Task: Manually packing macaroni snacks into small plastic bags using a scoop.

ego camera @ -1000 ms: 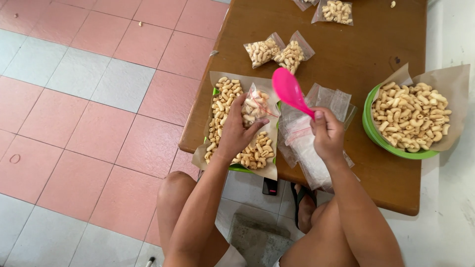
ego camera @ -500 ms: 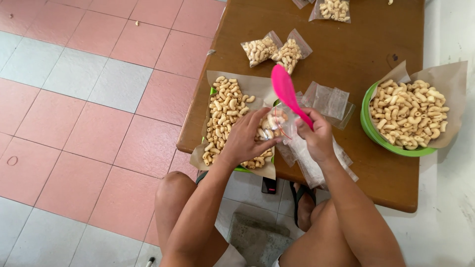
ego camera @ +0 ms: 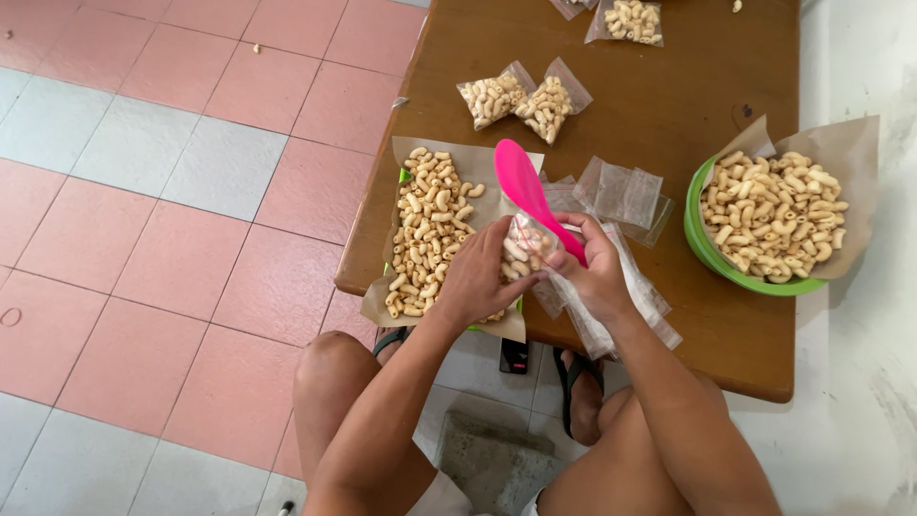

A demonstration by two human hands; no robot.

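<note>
My left hand (ego camera: pixel 475 277) and my right hand (ego camera: pixel 592 268) meet over a small clear plastic bag (ego camera: pixel 528 244) partly filled with pale curled snacks, both pinching it. A pink plastic scoop (ego camera: pixel 531 194) sticks up and to the left out of my right hand. Under my left hand lies a green tray lined with brown paper (ego camera: pixel 418 153), covered with loose snacks (ego camera: pixel 427 225). A heap of empty clear bags (ego camera: pixel 623 196) lies just right of my hands on the brown wooden table (ego camera: pixel 669 105).
A green bowl (ego camera: pixel 705 250) lined with brown paper and full of snacks stands at the right. Two filled bags (ego camera: pixel 521 96) lie behind the tray, another filled bag (ego camera: pixel 626 19) at the far edge. Pink and grey floor tiles (ego camera: pixel 172 191) spread left. My knees are below the table.
My left hand brought the filled bag from above the tray rightwards to my right hand. Both hands now hold it together, and the scoop has tilted lower to the left.
</note>
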